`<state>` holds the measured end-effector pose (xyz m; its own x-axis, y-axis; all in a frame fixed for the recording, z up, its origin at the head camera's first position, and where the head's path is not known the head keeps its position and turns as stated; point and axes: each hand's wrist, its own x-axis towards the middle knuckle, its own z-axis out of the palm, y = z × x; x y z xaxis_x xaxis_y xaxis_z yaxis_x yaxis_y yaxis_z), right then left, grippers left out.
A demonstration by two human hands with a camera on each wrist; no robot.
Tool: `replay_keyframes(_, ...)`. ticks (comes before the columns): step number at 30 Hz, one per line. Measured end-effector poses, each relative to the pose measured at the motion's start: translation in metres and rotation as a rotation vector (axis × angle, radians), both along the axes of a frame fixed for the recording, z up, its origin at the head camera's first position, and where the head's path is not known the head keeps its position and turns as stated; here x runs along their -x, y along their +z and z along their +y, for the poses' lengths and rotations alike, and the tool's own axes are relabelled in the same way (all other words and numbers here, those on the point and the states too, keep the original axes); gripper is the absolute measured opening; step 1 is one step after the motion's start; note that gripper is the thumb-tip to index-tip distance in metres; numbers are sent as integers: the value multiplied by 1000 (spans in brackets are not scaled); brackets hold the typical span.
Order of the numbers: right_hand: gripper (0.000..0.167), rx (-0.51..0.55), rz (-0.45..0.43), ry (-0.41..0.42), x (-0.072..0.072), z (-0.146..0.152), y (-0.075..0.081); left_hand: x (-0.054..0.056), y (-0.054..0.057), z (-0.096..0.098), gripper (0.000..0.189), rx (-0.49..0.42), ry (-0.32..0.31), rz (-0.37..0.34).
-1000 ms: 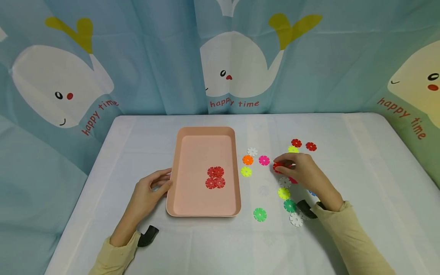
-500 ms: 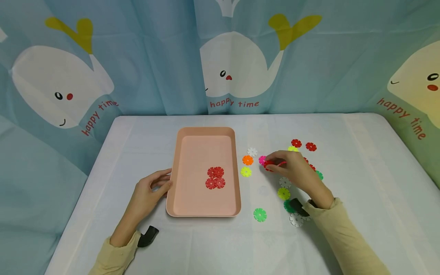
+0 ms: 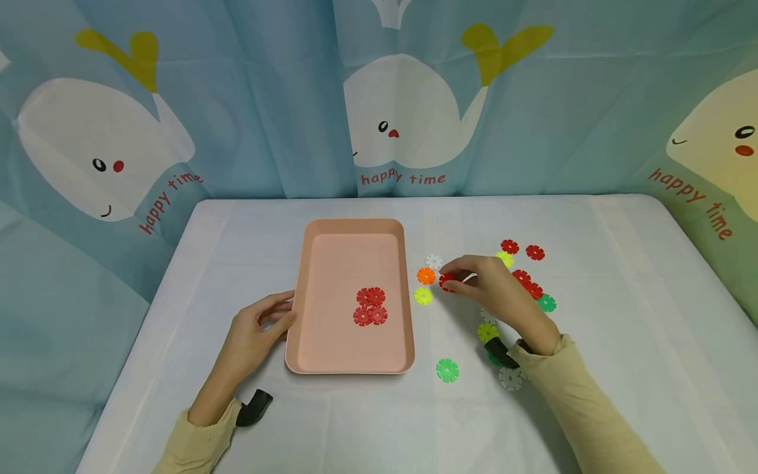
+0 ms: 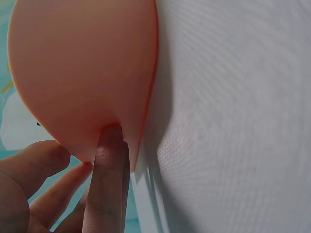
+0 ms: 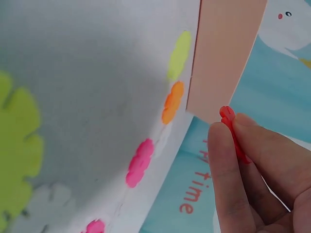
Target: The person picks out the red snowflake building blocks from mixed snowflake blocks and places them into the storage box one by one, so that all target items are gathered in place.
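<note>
My right hand (image 3: 494, 286) pinches a red snowflake disc (image 5: 235, 138) between thumb and fingers, above the white table. In the head view this red disc covers the spot of the pink disc (image 5: 140, 162), which the right wrist view shows lying on the cloth. My left hand (image 3: 257, 336) grips the left edge of a pink tray (image 3: 408, 352); in the left wrist view a digit presses the tray's outer wall (image 4: 82, 73). Several red discs (image 3: 370, 306) lie together inside the tray.
Between the tray and my right hand lie an orange disc (image 3: 426, 276), a yellow disc (image 3: 423, 296) and a white disc (image 3: 433, 262). Farther right are more red discs (image 3: 527, 283) and a green one (image 3: 547, 303). Another green disc (image 3: 447, 370) lies nearer me.
My right hand has moved left toward the tray with the red disc, uncovering red and green discs on the right. My left hand and the tray have stayed put.
</note>
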<state>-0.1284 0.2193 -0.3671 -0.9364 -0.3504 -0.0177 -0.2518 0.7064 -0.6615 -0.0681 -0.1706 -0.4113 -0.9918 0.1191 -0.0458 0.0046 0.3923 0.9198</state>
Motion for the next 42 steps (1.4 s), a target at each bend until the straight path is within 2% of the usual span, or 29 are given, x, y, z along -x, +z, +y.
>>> replay_keyframes(20,26,19,35,77,3,-28,6,0,1,0,41,24,-3,13)
replay_keyframes(33,27,58,41,113,8,-42,9,0,1,0,41,7,-6,10)
replay_keyframes(42,29,79,28,115,13,-52,11,0,0,0,40,11,-3,7)
